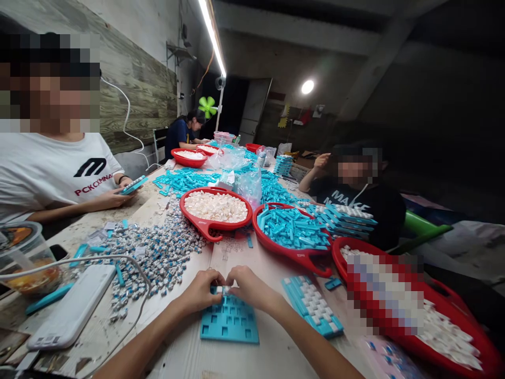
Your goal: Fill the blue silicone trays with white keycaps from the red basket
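Note:
A turquoise plastic plate (229,321) with rows of square holes lies flat on the table in front of me. My left hand (201,290) grips its far left edge, thumb on top and fingers curled over the far side. Opposite it, my right hand (250,288) is closed over the far right edge in the same way, the two hands nearly touching. Small white caps (219,290) show at the far edge between my thumbs; my fingers partly hide them. To the right lies another turquoise plate (311,305) covered with white caps.
Red baskets hold white caps (216,205), turquoise strips (292,226) and more white pieces (445,326). Small silver-and-blue parts (158,247) spread at left, near a white power bank (73,308) with a cable and a plastic tub (29,258). Co-workers sit around the table.

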The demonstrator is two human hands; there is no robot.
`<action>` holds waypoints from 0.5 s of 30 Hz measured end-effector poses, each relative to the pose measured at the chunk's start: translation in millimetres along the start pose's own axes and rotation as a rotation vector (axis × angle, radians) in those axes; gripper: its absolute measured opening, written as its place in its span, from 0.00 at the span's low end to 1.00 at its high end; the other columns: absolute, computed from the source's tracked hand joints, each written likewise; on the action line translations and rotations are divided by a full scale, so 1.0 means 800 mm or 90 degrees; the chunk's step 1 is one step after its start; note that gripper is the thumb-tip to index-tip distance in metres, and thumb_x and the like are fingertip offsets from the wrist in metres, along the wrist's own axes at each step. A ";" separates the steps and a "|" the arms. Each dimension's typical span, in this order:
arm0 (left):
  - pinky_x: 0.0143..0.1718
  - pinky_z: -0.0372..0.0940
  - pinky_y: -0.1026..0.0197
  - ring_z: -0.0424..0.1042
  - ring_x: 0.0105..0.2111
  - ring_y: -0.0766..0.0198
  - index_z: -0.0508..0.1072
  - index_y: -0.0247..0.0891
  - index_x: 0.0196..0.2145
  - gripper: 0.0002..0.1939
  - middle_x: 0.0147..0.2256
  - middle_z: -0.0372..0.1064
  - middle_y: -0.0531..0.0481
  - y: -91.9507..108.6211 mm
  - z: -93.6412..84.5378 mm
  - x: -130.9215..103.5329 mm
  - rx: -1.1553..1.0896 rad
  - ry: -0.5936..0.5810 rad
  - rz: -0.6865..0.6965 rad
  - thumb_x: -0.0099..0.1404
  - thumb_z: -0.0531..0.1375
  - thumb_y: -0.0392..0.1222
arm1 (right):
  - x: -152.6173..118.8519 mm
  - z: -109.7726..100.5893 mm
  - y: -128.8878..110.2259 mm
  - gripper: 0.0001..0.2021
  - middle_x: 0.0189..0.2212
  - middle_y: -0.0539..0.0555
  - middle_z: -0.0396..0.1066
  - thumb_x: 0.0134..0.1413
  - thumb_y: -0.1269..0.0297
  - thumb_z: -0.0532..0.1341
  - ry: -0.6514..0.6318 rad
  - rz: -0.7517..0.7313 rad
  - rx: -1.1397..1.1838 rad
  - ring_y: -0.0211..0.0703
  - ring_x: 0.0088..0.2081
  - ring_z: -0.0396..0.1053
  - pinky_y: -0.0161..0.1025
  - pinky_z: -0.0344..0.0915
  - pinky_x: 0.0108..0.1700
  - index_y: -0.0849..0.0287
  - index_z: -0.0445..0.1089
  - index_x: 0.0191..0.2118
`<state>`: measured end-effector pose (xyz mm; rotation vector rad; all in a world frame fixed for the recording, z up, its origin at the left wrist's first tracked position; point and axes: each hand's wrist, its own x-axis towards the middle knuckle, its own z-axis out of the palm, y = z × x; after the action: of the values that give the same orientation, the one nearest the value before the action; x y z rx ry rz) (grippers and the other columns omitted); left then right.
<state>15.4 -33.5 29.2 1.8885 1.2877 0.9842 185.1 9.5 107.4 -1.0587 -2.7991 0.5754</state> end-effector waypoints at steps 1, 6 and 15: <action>0.33 0.60 0.66 0.68 0.32 0.64 0.72 0.35 0.34 0.12 0.32 0.71 0.51 0.000 -0.001 0.000 -0.009 -0.004 -0.001 0.49 0.59 0.31 | 0.003 0.003 -0.001 0.08 0.32 0.55 0.76 0.43 0.77 0.66 -0.010 -0.002 -0.004 0.43 0.35 0.71 0.33 0.61 0.37 0.61 0.77 0.32; 0.35 0.61 0.66 0.70 0.33 0.64 0.68 0.36 0.44 0.22 0.33 0.73 0.53 -0.005 -0.002 0.003 -0.064 -0.045 -0.010 0.49 0.60 0.31 | 0.017 0.013 0.005 0.07 0.28 0.54 0.76 0.43 0.77 0.64 -0.077 0.013 -0.035 0.40 0.30 0.70 0.31 0.56 0.31 0.62 0.77 0.29; 0.37 0.61 0.65 0.70 0.34 0.63 0.66 0.38 0.44 0.24 0.34 0.73 0.53 -0.020 0.002 0.004 -0.092 -0.048 -0.009 0.47 0.61 0.29 | 0.027 0.010 -0.005 0.03 0.23 0.52 0.71 0.44 0.76 0.63 -0.143 0.039 -0.079 0.36 0.25 0.65 0.30 0.49 0.24 0.64 0.74 0.27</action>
<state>10.2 -25.9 15.9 1.7868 1.1549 0.9632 164.5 18.3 100.7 -1.1742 -3.0410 0.5651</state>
